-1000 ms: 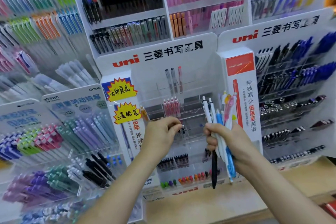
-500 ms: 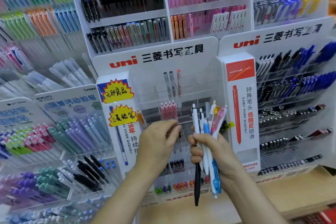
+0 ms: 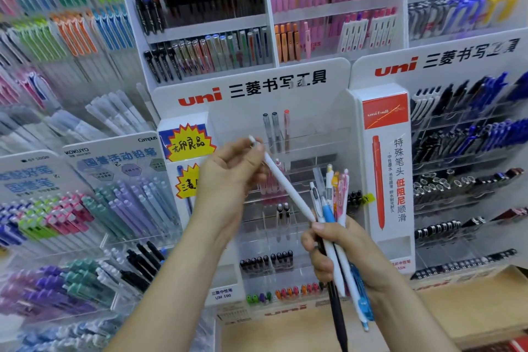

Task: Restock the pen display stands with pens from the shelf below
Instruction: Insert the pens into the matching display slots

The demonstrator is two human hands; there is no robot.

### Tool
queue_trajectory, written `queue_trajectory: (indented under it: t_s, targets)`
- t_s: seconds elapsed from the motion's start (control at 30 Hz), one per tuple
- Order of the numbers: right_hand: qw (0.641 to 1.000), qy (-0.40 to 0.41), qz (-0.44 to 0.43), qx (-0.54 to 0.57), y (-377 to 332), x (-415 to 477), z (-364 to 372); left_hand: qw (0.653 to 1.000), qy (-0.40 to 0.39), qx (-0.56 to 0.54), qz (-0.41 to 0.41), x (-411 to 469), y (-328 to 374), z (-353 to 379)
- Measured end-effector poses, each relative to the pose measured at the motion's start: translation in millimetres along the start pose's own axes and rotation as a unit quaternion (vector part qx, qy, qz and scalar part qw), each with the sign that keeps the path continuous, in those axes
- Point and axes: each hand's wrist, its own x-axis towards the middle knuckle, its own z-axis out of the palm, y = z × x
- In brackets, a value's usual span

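The left hand [image 3: 228, 177] is raised in front of the clear acrylic display stand [image 3: 323, 134] under the white "uni" header, its grip pinched on the top end of a white pen [image 3: 285, 183]. That pen slants down to the right, and its lower end meets the bundle of pens [image 3: 328, 213] just above the right thumb. The right hand [image 3: 343, 251] has its grip clamped around this bundle, which stands roughly upright in front of the stand's right half: white, blue, pink and orange barrels fan out above the fist, while a black pen [image 3: 337, 314] and a light blue one hang below it. On the stand's top tier 3 pens [image 3: 275, 128] stand upright; a row of pink pens [image 3: 267, 186] sits lower, partly behind the white pen. The stand rests on a wooden tabletop [image 3: 285, 334].
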Motion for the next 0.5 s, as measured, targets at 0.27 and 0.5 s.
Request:
queue_trajectory:
  t_s: [0.27, 0.5]
  targets:
    - [0.993, 0.101, -0.053, -0.016, 2, 0, -10, 0.939, 0.064, 0.282, 0.188, -7, 10, -24]
    - [0.991, 0.112, -0.069, 0.002, 4, 6, -10, 0.910, 0.034, 0.357, 0.209, -8, -27, -23]
